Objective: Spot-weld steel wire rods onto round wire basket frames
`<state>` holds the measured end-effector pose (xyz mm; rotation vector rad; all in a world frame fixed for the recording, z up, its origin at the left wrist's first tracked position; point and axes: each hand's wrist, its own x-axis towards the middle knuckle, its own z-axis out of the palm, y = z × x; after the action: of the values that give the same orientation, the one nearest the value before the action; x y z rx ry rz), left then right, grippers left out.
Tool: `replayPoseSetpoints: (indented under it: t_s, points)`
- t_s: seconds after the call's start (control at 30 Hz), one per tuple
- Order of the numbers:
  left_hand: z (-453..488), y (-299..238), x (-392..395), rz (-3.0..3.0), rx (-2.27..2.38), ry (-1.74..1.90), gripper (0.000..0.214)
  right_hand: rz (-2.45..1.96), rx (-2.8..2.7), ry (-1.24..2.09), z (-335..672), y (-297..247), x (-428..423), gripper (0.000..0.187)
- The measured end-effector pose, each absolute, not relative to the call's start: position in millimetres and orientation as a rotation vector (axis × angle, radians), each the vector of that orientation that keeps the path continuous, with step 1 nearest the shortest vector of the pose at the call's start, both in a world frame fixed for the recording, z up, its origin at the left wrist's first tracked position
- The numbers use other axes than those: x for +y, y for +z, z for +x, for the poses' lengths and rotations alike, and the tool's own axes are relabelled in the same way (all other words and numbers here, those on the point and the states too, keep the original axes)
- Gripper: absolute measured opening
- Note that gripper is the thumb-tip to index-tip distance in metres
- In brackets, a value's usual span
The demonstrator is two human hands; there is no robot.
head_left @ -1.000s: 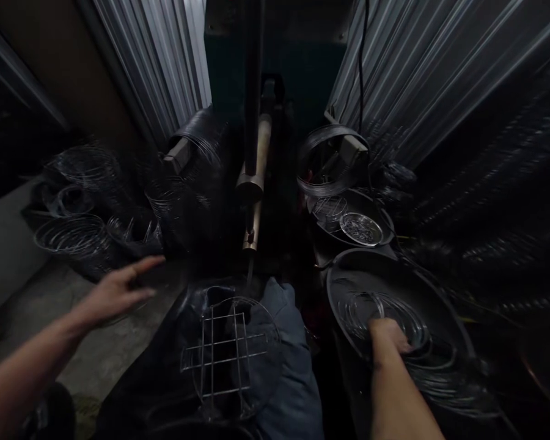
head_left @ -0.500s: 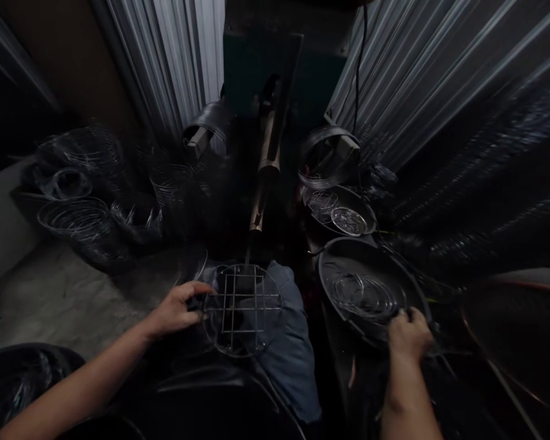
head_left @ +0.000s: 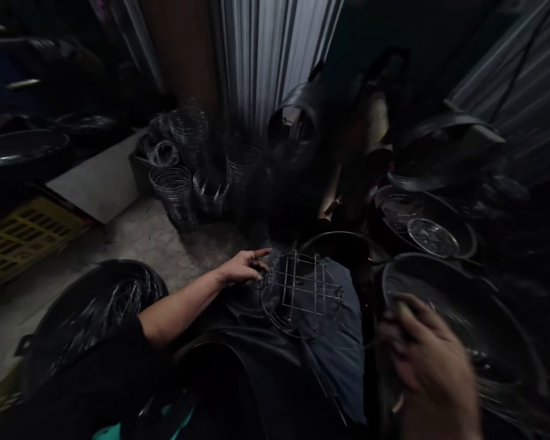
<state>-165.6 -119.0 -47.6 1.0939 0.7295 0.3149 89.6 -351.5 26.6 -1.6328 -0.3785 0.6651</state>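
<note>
My left hand is at the left rim of a round wire rack, its index finger stretched out and the other fingers curled at the rim. Crossed straight wires span the ring, which is tilted over a leg in blue jeans. On the right, my right hand is raised in front of a big dark basin with loose wire rings inside. Its fingers are pinched together and blurred by motion; what they hold, if anything, I cannot make out.
Stacks of wire rings stand on the floor at the left. A black tub holds shiny wire pieces, with a yellow crate behind it. Beyond the basin is a second basin with rings. A dark machine with a pale rod stands ahead.
The view has swung left, so the surroundings appear farther right. My right hand has come up from the basin, nearer the camera. My left hand stays at the rack's rim, index finger now straighter.
</note>
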Motion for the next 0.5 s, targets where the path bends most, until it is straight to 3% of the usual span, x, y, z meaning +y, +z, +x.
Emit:
replayPoseSetpoints:
  t_s: [0.07, 0.23, 0.5]
  points:
    - [-166, -46, -118, 1.061, 0.779, 0.327, 0.078, -1.537, -0.364, 0.838, 61, 17, -312, 0.051]
    - [-155, -46, -114, 1.039, 0.873, 0.487, 0.052, -1.648, -0.367, 0.818, 48, -6, -289, 0.067]
    - [-123, -45, -109, 1.001, 0.753, 0.529, 0.070, -1.743, -0.454, 0.776, 57, -7, -302, 0.060]
